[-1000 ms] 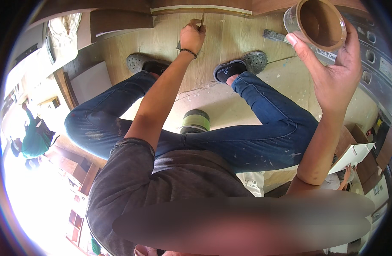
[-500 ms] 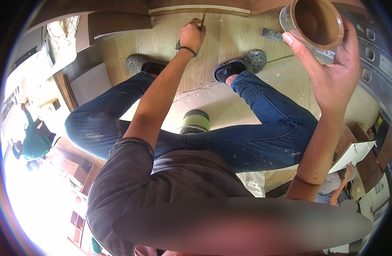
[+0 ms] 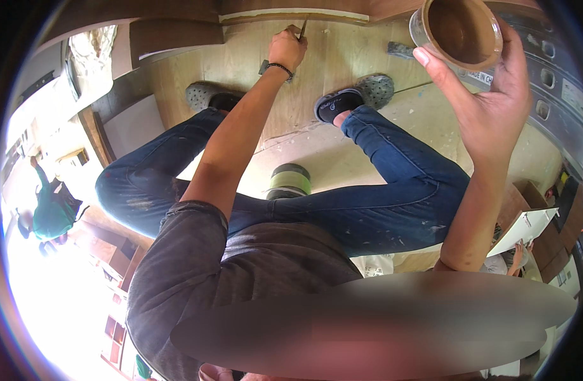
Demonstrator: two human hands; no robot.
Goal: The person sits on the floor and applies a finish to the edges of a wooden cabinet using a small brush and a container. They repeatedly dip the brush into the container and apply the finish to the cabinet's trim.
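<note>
My left hand (image 3: 286,51) reaches far forward, its fingers closed on a thin brush (image 3: 303,29) with a dark tip. That tip points up at the pale edge strip (image 3: 291,15) of a brown wooden panel, at or very near its lower border. At the upper right my right hand (image 3: 488,95) wraps round a clear-walled cup (image 3: 421,32), thumb on the near side and fingers behind. Brown paint (image 3: 459,38) coats the inside of the cup, whose mouth tilts toward me. How much is in it I cannot tell.
Brown boards (image 3: 177,39) stand at the upper left. A dark grey strip (image 3: 400,49) lies on the wood-look floor (image 3: 342,57). Beneath me is a round seat with a green band (image 3: 291,180). Grey metal (image 3: 567,95) lines the right. A person in green (image 3: 53,206) is far left.
My right hand has shifted slightly left and up with the cup. The left hand and brush have stayed almost in place along the edge strip.
</note>
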